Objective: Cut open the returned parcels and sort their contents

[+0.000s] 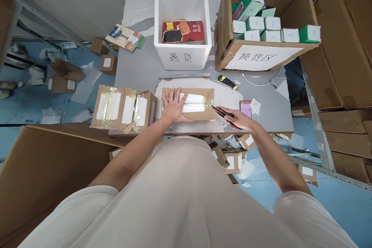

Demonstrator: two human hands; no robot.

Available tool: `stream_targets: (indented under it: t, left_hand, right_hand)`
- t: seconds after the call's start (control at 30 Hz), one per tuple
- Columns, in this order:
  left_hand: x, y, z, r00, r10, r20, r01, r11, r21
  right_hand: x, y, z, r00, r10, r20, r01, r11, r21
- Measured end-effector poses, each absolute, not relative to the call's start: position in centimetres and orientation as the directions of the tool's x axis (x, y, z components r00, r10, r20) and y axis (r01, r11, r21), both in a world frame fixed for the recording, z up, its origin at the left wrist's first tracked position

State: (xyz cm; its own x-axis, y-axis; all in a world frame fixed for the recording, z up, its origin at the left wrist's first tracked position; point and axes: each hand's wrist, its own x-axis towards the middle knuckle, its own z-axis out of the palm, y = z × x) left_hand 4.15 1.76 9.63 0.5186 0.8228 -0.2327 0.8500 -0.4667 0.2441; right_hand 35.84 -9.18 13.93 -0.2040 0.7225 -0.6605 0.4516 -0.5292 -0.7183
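Observation:
A taped cardboard box (200,115) with white labels lies flat on the table in front of me. My left hand (174,108) rests on its left part, fingers spread and pressed down on the top. My right hand (236,118) grips a black-and-red utility knife (221,111) at the box's right end. The knife's tip meets the taped edge there; how deep it goes I cannot tell. A second utility knife (228,82), yellow and black, lies behind the box.
Two taped boxes (109,108) stand at the left table edge. A white foam box (181,56) holds books; beside it a carton (266,56) holds several green-white boxes. A small display (245,109) lies right. Books (124,38) lie back left. Cartons and paper litter the floor.

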Motion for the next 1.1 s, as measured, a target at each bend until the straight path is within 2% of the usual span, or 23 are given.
stream_targets:
  t: [0.23,0.43,0.57,0.67,0.77,0.9,1.0,1.1]
  left_hand:
    - [4.0,1.7,9.6,0.537,0.818,-0.209,0.838,-0.487,0.247]
    - [3.6,1.4,9.7,0.561,0.810,-0.171,0.822,-0.519,0.235]
    - [3.7,1.6,10.1,0.591,0.790,-0.163,0.801,-0.549,0.240]
    - [4.2,2.0,10.4,0.589,0.793,-0.154,0.801,-0.549,0.238]
    - [4.4,3.2,10.8,0.573,0.813,-0.109,0.808,-0.537,0.244]
    - [3.0,6.3,10.6,0.440,0.898,-0.013,0.857,-0.416,0.304]
    - [1.1,8.7,10.0,0.348,0.930,-0.121,0.866,-0.269,0.421]
    - [-0.6,8.9,9.6,0.270,0.936,-0.225,0.848,-0.121,0.516]
  right_hand:
    - [36.1,-13.0,13.1,-0.141,0.754,-0.642,0.347,-0.570,-0.745]
    - [34.0,-16.0,11.3,0.089,0.800,-0.593,0.282,-0.591,-0.756]
    - [34.9,-18.3,11.4,0.041,0.784,-0.620,0.258,-0.607,-0.751]
    - [36.7,-20.0,11.8,0.049,0.741,-0.670,0.160,-0.668,-0.727]
    - [35.6,-20.8,11.5,0.165,0.752,-0.639,-0.011,-0.646,-0.763]
    - [28.4,-19.5,9.4,0.234,0.766,-0.599,-0.228,-0.555,-0.800]
    - [23.7,-17.0,7.9,0.340,0.743,-0.576,-0.316,-0.487,-0.814]
    - [22.9,-13.6,7.5,0.472,0.721,-0.508,-0.329,-0.390,-0.860]
